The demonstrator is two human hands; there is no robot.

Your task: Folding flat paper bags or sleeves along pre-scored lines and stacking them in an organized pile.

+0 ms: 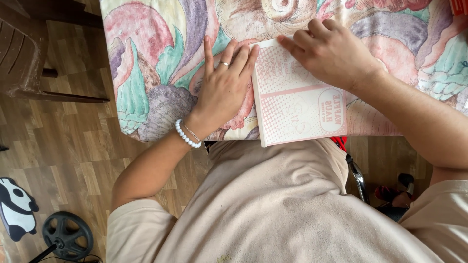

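Observation:
A closed pink and white book [297,104] lies near the front edge of a table covered with a colourful patterned cloth [156,58]. My left hand [225,87] rests flat on the cloth beside the book's left edge, fingers spread and touching that edge. It wears a ring and a white bead bracelet. My right hand [329,51] presses on the book's far upper part, fingers curled with fingertips on the cover. Neither hand grips anything.
A brown plastic chair [24,53] stands at the left on the wooden floor [73,141]. A panda-shaped object [15,207] and a black wheeled base [67,236] lie at the lower left. My beige shirt fills the lower middle; a chair frame [358,178] shows at the right.

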